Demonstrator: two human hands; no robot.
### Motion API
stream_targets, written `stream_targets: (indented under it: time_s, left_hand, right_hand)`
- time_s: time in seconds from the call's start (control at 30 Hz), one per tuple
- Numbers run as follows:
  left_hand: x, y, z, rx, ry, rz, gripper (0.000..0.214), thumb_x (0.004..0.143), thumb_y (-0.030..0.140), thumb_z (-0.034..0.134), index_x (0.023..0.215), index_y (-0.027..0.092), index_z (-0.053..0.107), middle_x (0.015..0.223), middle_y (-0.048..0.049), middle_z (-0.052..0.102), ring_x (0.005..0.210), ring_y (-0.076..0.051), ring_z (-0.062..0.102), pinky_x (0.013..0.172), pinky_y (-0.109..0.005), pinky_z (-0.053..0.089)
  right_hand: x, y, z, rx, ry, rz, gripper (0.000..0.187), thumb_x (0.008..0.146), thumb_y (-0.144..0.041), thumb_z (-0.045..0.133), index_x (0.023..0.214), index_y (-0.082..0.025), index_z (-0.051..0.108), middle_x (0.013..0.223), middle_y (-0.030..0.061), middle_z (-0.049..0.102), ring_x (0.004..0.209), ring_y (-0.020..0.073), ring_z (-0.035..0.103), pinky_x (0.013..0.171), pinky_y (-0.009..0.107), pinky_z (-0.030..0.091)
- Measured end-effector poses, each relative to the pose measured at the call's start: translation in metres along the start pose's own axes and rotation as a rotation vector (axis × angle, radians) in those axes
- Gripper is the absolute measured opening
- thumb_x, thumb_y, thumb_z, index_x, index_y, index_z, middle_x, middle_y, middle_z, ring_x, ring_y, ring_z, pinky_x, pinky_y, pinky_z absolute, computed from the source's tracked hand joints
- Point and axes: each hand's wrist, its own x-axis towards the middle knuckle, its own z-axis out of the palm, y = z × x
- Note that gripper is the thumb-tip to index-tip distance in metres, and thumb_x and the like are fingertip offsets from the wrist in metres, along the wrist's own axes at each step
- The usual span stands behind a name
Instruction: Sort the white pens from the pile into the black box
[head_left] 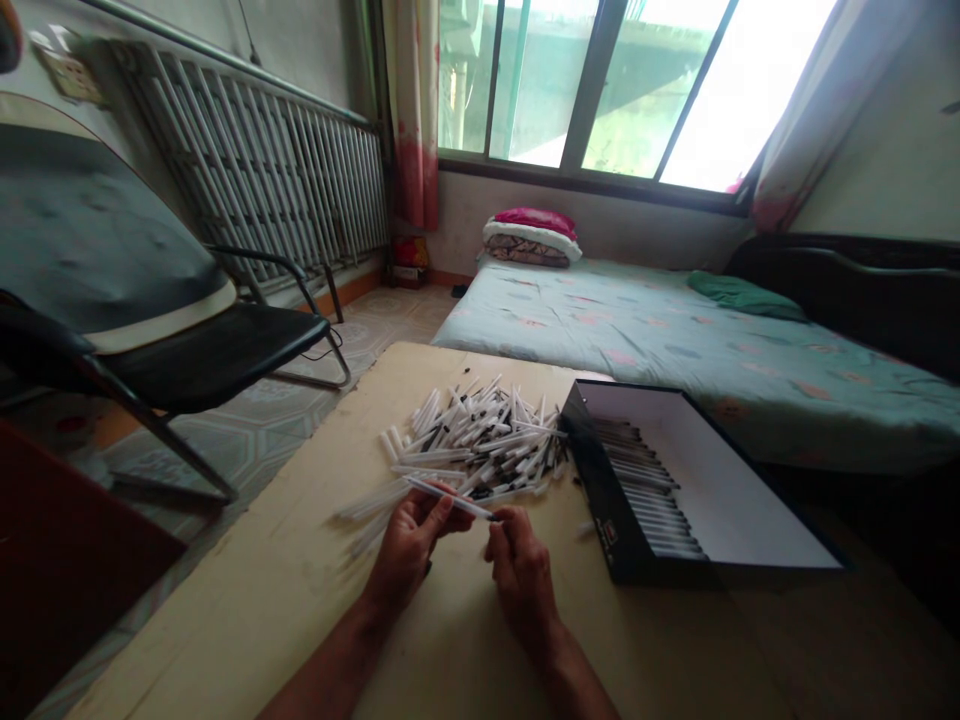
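A slim white pen lies across my left hand, gripped between thumb and fingers, its dark end pointing right. At that dark end, the fingers of my right hand are pinched together; they hide part of the tip. Just beyond my hands spreads a loose heap of white pen parts, mixed with small black pieces. To the right stands an open black box with a white inside, and a row of pens lies along its left side.
The pale tabletop carries the heap and the box. Past its far edge is a bed with folded bedding. A black chair stands at the left, near a metal rail frame leaning on the wall.
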Motion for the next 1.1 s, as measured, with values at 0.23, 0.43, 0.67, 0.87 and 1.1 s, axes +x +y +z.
stream_targets:
  time_s: [0.23, 0.43, 0.67, 0.87, 1.1]
  left_hand:
    - [-0.0014, 0.0001, 0.0005, 0.011, -0.022, -0.013, 0.023, 0.072, 0.029, 0.071, 0.086, 0.015, 0.059, 0.076, -0.0056, 0.072, 0.069, -0.019, 0.069, 0.068, -0.033, 0.055]
    - [0.0000, -0.0019, -0.0009, 0.020, -0.022, 0.001, 0.022, 0.074, 0.027, 0.070, 0.087, 0.015, 0.057, 0.078, -0.0059, 0.072, 0.070, -0.019, 0.068, 0.069, -0.033, 0.055]
    - [0.0003, -0.0021, -0.0016, 0.032, -0.034, 0.005, 0.021, 0.075, 0.027, 0.069, 0.088, 0.015, 0.058, 0.077, -0.0049, 0.072, 0.069, -0.019, 0.068, 0.069, -0.033, 0.054]
    - [-0.0011, -0.0001, 0.0003, 0.057, -0.042, 0.001, 0.022, 0.072, 0.028, 0.071, 0.086, 0.015, 0.059, 0.076, -0.0055, 0.072, 0.068, -0.019, 0.068, 0.068, -0.034, 0.054]
    - [-0.0005, 0.0003, 0.0011, 0.034, -0.003, 0.005, 0.025, 0.071, 0.028, 0.073, 0.086, 0.015, 0.059, 0.077, -0.0051, 0.072, 0.069, -0.020, 0.068, 0.068, -0.034, 0.055]
  right_hand:
    - [0.0005, 0.0008, -0.0003, 0.013, -0.024, 0.030, 0.031, 0.096, -0.034, 0.030, 0.075, -0.021, 0.048, 0.054, -0.0042, 0.049, 0.047, 0.0107, 0.049, 0.049, 0.020, 0.034]
    - [0.0002, -0.0004, 0.0000, 0.020, -0.034, 0.036, 0.022, 0.094, -0.034, 0.034, 0.086, -0.021, 0.049, 0.056, -0.0052, 0.050, 0.049, 0.0108, 0.049, 0.051, 0.020, 0.036]
    - [0.0003, 0.0025, -0.0002, -0.015, -0.017, 0.014, 0.023, 0.095, -0.032, 0.033, 0.082, -0.021, 0.049, 0.056, -0.0047, 0.051, 0.049, 0.0104, 0.050, 0.051, 0.020, 0.035]
    - [0.0006, 0.0044, 0.0008, -0.047, 0.006, -0.017, 0.029, 0.095, -0.031, 0.032, 0.071, -0.022, 0.046, 0.052, -0.0053, 0.049, 0.045, 0.0096, 0.048, 0.049, 0.020, 0.033]
    - [0.0001, -0.0005, -0.0026, -0.014, -0.031, 0.002, 0.018, 0.095, -0.030, 0.035, 0.089, -0.021, 0.048, 0.058, -0.0054, 0.051, 0.050, 0.0103, 0.051, 0.052, 0.020, 0.035]
